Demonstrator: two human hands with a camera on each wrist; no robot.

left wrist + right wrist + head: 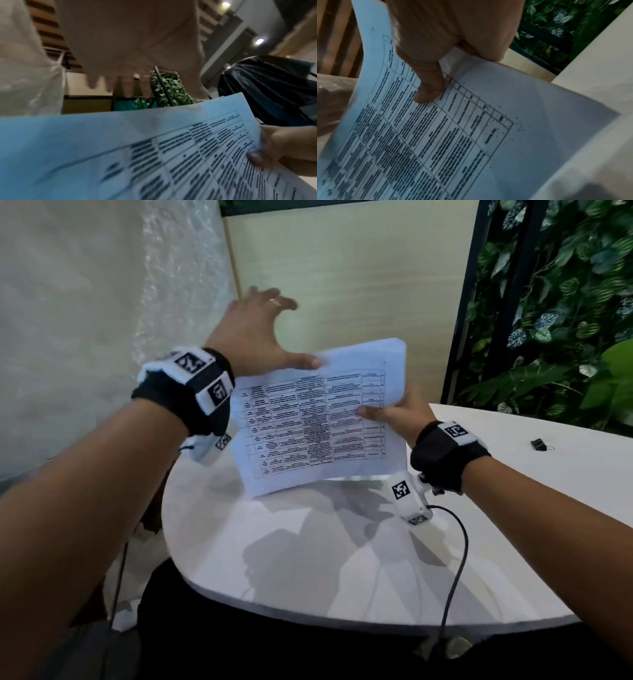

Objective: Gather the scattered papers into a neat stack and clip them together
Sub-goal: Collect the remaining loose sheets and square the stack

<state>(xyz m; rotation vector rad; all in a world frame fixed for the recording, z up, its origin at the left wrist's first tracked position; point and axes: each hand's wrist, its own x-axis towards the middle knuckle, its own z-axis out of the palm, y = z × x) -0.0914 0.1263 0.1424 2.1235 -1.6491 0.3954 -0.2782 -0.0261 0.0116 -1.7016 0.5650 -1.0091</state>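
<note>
A stack of white papers (pixel 308 422) printed with a table is held tilted above the white table (pixel 308 559), its lower left corner close to the tabletop. My right hand (pixel 387 412) pinches the stack's right edge, thumb (pixel 428 88) on the printed face and fingers hidden behind. My left hand (pixel 260 337) is spread wide at the stack's upper left edge, with only the thumb touching the paper. In the left wrist view the papers (pixel 120 148) fill the lower half below my open palm (pixel 130 40). A small black binder clip (pixel 541 444) lies on the table to the right.
A black cable (pixel 459 559) runs from my right wrist over the table's near edge. A beige panel (pixel 359 268) stands behind the table, a plastic-covered wall (pixel 102 302) to the left and leafy plants (pixel 565 302) to the right.
</note>
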